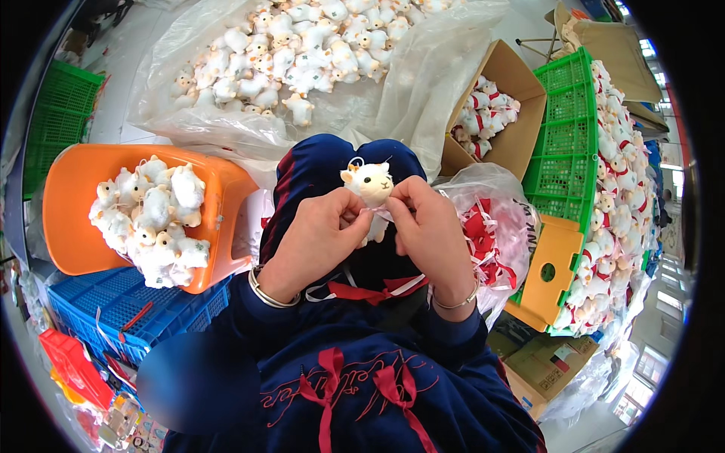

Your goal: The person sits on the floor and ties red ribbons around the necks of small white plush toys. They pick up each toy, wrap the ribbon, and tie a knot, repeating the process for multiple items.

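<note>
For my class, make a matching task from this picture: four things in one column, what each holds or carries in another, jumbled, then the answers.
1. Orange chair
2. Small bag
3. Open box
4. Left hand and right hand

A. Red and white ribbons
B. One white toy
C. Toys with red trim
D. Piled white toys, no red showing

Pairs: 1-D; 2-A; 3-C; 4-B

Navy top (302, 359) bears red script (361, 400); bag (516, 198), black letters (526, 231)
</note>
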### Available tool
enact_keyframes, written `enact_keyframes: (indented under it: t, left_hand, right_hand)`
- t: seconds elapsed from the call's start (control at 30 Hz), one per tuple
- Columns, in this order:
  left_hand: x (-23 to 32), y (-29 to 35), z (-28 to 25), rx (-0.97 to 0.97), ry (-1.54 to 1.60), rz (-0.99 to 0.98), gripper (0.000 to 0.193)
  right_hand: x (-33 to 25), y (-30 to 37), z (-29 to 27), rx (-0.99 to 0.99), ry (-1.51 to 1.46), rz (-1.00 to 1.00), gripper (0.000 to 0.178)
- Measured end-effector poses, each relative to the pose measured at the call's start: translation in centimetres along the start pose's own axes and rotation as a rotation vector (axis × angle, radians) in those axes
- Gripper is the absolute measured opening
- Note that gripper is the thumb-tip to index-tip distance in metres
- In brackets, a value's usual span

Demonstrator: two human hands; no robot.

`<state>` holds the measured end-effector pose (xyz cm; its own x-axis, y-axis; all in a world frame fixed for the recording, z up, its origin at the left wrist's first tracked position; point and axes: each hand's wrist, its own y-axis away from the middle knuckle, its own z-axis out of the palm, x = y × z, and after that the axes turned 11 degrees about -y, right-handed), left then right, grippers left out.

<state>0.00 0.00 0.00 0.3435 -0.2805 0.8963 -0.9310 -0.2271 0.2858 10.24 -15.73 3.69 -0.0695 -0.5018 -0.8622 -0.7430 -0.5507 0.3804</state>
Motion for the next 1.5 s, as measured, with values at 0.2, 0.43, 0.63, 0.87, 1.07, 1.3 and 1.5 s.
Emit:
enact_keyframes:
  t: [0.2, 0.43, 0.63, 0.87, 1.07, 1.3, 1.5]
  left_hand:
    - [0.4, -0.1, 0.7, -0.013, 0.12, -0.035, 0.015]
    - [0.0, 0.1, 0.3, -0.019, 0.129, -0.045, 0.013]
    - [-0.1, -0.1, 0.2, -0.041, 0.148, -0.084, 0.014]
    - [-0.1, -0.3, 0.3, -0.033, 0.143, -0.105, 0.014]
    - [-0.2, -0.2, -0.1, -0.034, 0.134, -0.112, 0.015]
    - [-0.7, -0.3, -0.4, -0.053, 0.162, -0.11, 0.017]
    - [-1.0, -0.4, -0.6, -0.078, 0.192, -0.151, 0.016]
  right_hand:
    - [2.3, 0.4, -0.6, -0.013, -0.383, 0.084, 0.017]
    - [4.4, 0.3, -1.1, -0.153, -0.548, -0.002, 0.016]
    - [4.6, 0.7, -0.8, 0.108, -0.188, -0.14, 0.018]
    - [2.7, 2.0, 0.5, 0.038, -0.457, 0.068, 0.021]
    - [4.5, 0.7, 1.7, 0.053, -0.609, 0.056, 0.018]
    - [6.1, -0.3, 2.1, 0.015, -0.705, -0.008, 0.018]
    - [6.1, -0.4, 2.7, 0.042, -0.669, -0.045, 0.018]
